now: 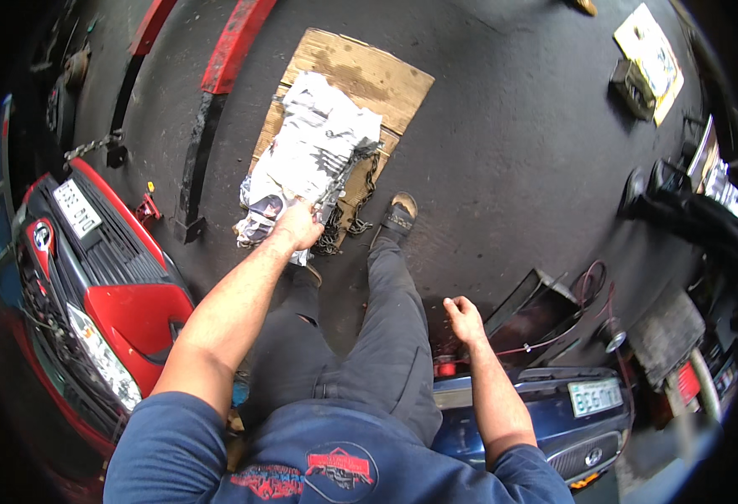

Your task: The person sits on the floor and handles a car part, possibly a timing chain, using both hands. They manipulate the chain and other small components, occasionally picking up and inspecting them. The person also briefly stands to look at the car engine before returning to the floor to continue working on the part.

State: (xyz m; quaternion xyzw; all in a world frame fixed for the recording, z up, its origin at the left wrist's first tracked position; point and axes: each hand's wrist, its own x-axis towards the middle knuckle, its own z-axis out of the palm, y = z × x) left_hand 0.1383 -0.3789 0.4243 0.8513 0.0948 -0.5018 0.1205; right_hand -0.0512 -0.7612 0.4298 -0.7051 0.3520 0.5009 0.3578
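A crumpled white cloth (323, 126) with dark smudges lies in a heap on a flat sheet of brown cardboard (386, 71) on the floor. At the near end of the heap, my left hand (299, 225) is closed on the cloth, and the fingertips are partly hidden. A dark metal chain (359, 225) lies along the right side of the cloth, close to that hand, with some links piled on the cardboard's near edge. My right hand (465, 319) hangs at the right of my legs, fingers curled in, with nothing visible in it.
A red car front (134, 319) stands at left, beside red-and-black steel legs (205, 118). A dark blue car (503, 420) is close behind my right arm. A black tray (537, 311), hoses and a lamp (611, 334) lie at right. A person's dark-clad legs (688, 206) reach in farther right.
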